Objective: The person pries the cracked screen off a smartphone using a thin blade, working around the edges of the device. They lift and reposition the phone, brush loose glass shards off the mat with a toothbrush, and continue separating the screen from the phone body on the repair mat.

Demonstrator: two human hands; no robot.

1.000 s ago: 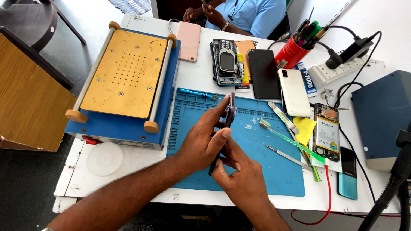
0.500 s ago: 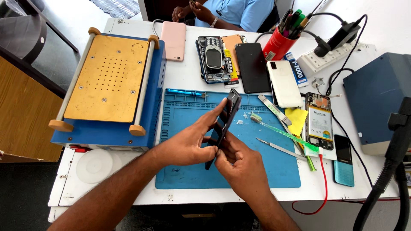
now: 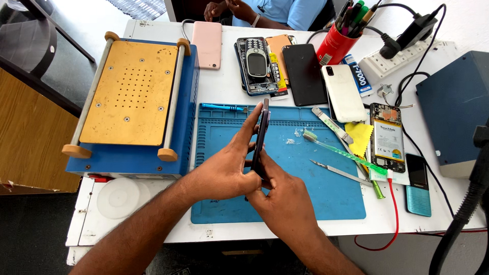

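Here, seen from above, two bare hands hold a dark phone (image 3: 262, 133) on edge over a blue work mat (image 3: 326, 188), which serves as the landmark for everything else on the white desk (image 3: 224, 86).

Left of the mat sits a blue machine with a flat tan plate (image 3: 130, 94) on top, and in front of it a round white lid (image 3: 118, 197).

Over the mat's left half, the left hand (image 3: 224, 170) closes around the phone's near side, fingers stretched up along one face. The right hand (image 3: 285, 201) grips the lower end from beneath, fingers curled shut on it. The phone's long axis runs away from the person, tilted upward, its thin edge facing the camera; both hands touch it, the left reaching further along it.

Behind the mat lie a pink phone (image 3: 208, 45), an old keypad phone (image 3: 257, 58) on an opened handset, a black phone (image 3: 304, 74) and a white phone (image 3: 344, 93). A red cup of pens (image 3: 335, 46) stands behind these.

On the mat's right part rest a green toothbrush (image 3: 338, 151) and a metal tool (image 3: 338, 173). Right of the mat are a yellow cloth (image 3: 359, 137), an opened phone showing a pale rectangular battery with a label (image 3: 385, 137), a small teal phone (image 3: 418, 191), a white power strip (image 3: 407, 56) and a dark blue box (image 3: 456, 109).
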